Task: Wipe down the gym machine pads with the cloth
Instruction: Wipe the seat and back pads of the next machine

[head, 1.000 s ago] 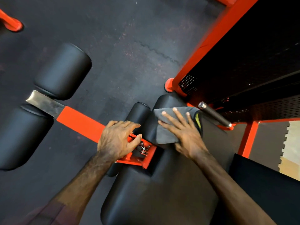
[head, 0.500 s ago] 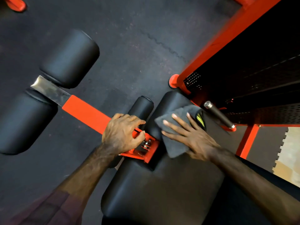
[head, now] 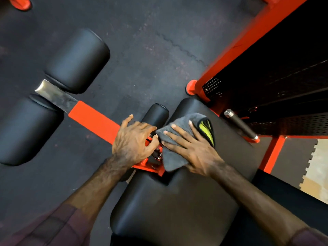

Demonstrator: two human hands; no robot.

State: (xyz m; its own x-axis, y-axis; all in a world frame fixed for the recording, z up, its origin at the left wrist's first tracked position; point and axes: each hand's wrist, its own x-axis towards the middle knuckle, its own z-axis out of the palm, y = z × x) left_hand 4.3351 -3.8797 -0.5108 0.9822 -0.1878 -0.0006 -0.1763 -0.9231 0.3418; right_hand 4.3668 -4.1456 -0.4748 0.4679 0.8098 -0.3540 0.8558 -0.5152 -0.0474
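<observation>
Fingers of the right hand point(head: 197, 153) are lying straight, pressing the grey cloth point(head: 179, 139) flat onto the black seat pad point(head: 177, 201) at frame centre. Just left, the left hand point(head: 134, 141) is curling around the red frame bar point(head: 94, 119).

Dark speckled rubber floor point(head: 142, 41) with a wavy seam running across it, a red steel frame point(head: 248, 38) with black perforated panels point(head: 292, 125) on the right, plus a strip of pale flooring point(head: 317, 167) past the jigsaw-edged mat point(head: 292, 157) in the corner.
</observation>
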